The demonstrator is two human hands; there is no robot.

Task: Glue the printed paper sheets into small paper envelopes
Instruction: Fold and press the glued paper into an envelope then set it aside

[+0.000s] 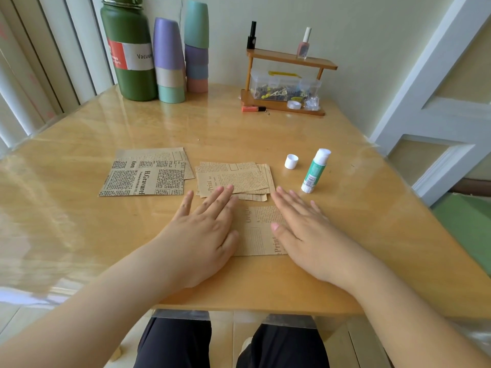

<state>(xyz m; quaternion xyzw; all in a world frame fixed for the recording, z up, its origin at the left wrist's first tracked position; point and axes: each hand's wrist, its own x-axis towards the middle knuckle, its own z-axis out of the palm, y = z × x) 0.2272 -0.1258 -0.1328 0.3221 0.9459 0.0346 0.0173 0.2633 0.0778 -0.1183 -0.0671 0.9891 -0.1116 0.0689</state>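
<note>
A folded brown printed paper lies flat on the table in front of me. My left hand presses on its left part with straight fingers, and my right hand presses flat on its right part. Just beyond them sits a small pile of folded printed papers. To the left lies a stack of flat printed sheets. An uncapped green and white glue stick stands upright to the right, with its white cap beside it.
At the back left stand a green vacuum bottle and two stacks of coloured cups. A small wooden shelf with bottles and a clear box stands at the back. The table's front edge is near my knees.
</note>
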